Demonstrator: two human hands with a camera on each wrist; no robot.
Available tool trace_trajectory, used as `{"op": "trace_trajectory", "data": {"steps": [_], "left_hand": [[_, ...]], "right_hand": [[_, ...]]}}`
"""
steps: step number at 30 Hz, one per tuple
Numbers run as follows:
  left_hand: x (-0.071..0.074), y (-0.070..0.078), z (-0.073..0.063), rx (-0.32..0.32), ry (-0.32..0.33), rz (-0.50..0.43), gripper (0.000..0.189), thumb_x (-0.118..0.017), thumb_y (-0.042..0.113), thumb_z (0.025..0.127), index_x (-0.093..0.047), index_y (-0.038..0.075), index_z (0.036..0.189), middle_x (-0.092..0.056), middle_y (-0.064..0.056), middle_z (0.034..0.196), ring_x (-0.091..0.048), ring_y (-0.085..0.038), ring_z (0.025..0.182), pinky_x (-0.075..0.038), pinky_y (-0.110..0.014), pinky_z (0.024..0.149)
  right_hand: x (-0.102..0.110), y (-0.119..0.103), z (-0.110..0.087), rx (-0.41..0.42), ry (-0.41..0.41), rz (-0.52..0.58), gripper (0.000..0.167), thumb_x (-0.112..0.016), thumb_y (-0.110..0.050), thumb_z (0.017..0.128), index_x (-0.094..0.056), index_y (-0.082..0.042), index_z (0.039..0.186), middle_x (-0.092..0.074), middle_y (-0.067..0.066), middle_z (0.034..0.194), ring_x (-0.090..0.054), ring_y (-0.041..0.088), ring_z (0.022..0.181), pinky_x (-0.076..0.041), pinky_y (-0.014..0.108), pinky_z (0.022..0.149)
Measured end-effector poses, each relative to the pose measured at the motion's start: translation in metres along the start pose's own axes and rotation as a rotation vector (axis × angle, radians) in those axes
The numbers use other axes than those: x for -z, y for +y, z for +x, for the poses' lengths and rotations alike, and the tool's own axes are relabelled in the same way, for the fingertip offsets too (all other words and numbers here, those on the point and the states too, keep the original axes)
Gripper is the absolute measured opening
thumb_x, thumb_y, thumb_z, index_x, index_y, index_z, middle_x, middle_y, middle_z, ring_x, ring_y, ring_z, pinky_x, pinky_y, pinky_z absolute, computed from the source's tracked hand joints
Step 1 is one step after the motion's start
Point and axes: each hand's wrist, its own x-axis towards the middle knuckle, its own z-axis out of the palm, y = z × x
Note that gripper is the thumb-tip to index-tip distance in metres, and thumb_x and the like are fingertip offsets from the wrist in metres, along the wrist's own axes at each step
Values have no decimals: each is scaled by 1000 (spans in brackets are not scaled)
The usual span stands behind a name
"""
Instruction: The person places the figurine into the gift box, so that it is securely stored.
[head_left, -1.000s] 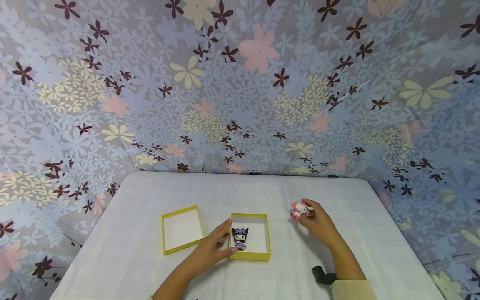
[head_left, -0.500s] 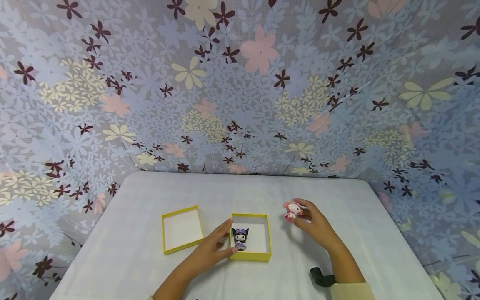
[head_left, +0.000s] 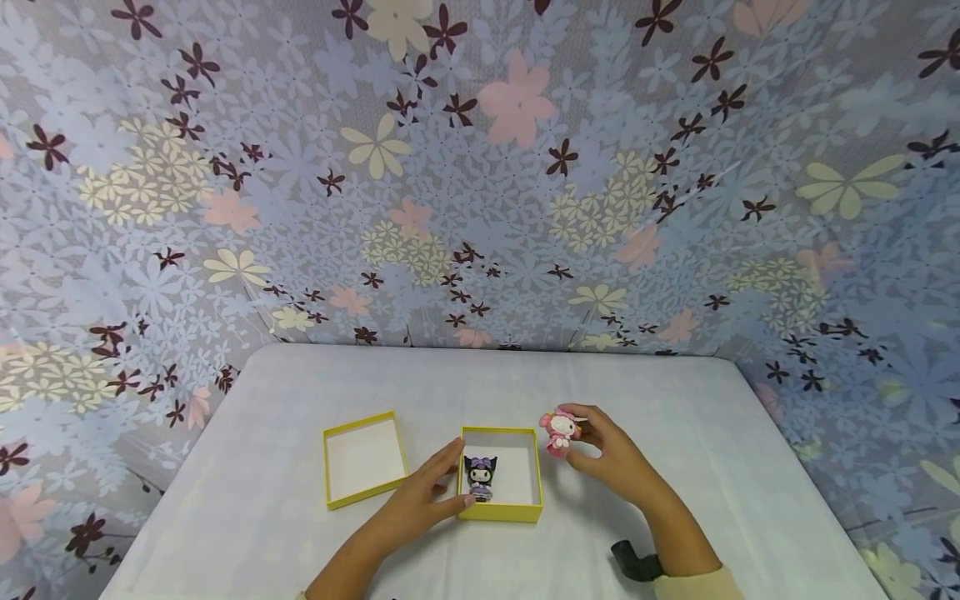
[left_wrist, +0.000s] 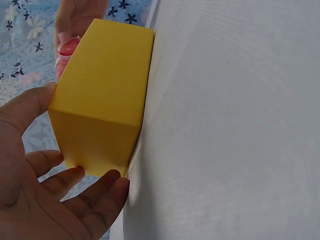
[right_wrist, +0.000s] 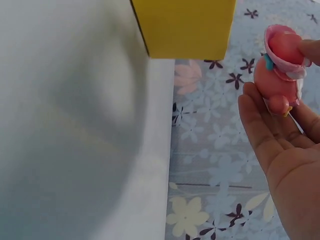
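My left hand (head_left: 420,504) holds a small yellow open box (head_left: 501,512) at its left end. In the left wrist view the thumb lies at the box's upper edge and the fingertips touch its end wall. A dark figurine (head_left: 480,477) with pointed black ears and a purple bow lies inside, along the left side of the box's white floor. To the right of the box my right hand (head_left: 611,458) pinches a pink hooded figurine (head_left: 561,431) between thumb and fingers, raised close beside the right rim. The right wrist view shows that figurine's pink back (right_wrist: 277,82).
A yellow-edged lid (head_left: 366,502), white inside, lies on the left, close to the left hand. White cloth (head_left: 300,375) covers the table, with a flowered curtain (head_left: 480,208) behind it. A black curved device (head_left: 636,562) sits at the right wrist.
My right hand has carried the pink figurine leftward, close to the box's right side, and the figurine stands more upright. The left hand, box and dark figurine have stayed in place.
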Motion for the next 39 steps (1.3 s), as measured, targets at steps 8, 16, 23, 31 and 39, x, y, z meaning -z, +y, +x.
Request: {"op": "trace_trajectory", "data": {"steps": [8,16,23,31,39], "left_hand": [[0,0,0,6,-2,-4,85,-69,50,93,-20,38,161,-22,10,169,-46,-22,143,-49,-39,111],[0,1,0,16,3,7,85,-69,51,93,-20,40,161,-24,10,168,-47,-21,142,-50,-39,110],[0,2,1,26,1,5,87,-70,50,92,-20,34,162,-24,8,168,-47,-22,143,-49,-41,111],[0,1,2,29,-6,-5,89,-70,49,93,-19,31,163,-24,5,169,-46,-23,143,-49,-42,111],[1,2,1,3,-8,-19,88,-70,45,94,-20,25,163,-23,3,169,-46,-24,143,-49,-41,110]], "right_hand": [[-10,-9,0,111,-28,-37,60,-74,-8,90,-50,-19,143,-54,7,143,-59,27,128,-51,39,109],[-21,-13,3,153,-51,-60,57,-78,-15,89,-53,-23,140,-56,-2,134,-60,14,122,-53,29,106],[-31,-15,5,106,-84,-120,58,-81,-23,86,-53,-33,137,-57,-10,130,-60,16,120,-52,41,107],[-41,-14,7,95,-103,-247,60,-83,-34,84,-56,-33,137,-58,-15,131,-54,18,123,-50,53,104],[-46,-14,10,131,-157,-336,63,-83,-39,84,-59,-28,141,-61,-13,106,-50,10,95,-48,33,80]]}}
